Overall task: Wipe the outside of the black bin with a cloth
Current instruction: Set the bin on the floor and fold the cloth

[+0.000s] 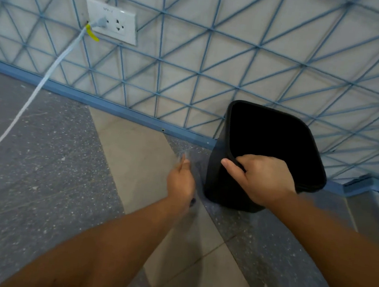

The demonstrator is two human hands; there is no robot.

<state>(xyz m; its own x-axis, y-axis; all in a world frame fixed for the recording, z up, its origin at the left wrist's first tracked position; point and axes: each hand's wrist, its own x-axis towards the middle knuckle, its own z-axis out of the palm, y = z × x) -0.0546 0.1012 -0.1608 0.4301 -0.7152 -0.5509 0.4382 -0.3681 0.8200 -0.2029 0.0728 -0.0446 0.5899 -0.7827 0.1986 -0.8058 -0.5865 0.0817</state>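
We gripped the bin [224,185] rim with our right hand [260,179], the left [180,182] blurred (grasp unclear, no cloth visible), so fetching one seemed next.

Beyond my fingertips rises a pale wall [240,61] crossed by a blue string lattice [160,59]. Up and left of my fingers, a white double socket [112,20] holds a grey plug [101,22]. Its white cable [36,93], tagged yellow, trails down across the speckled grey and beige floor [40,161].
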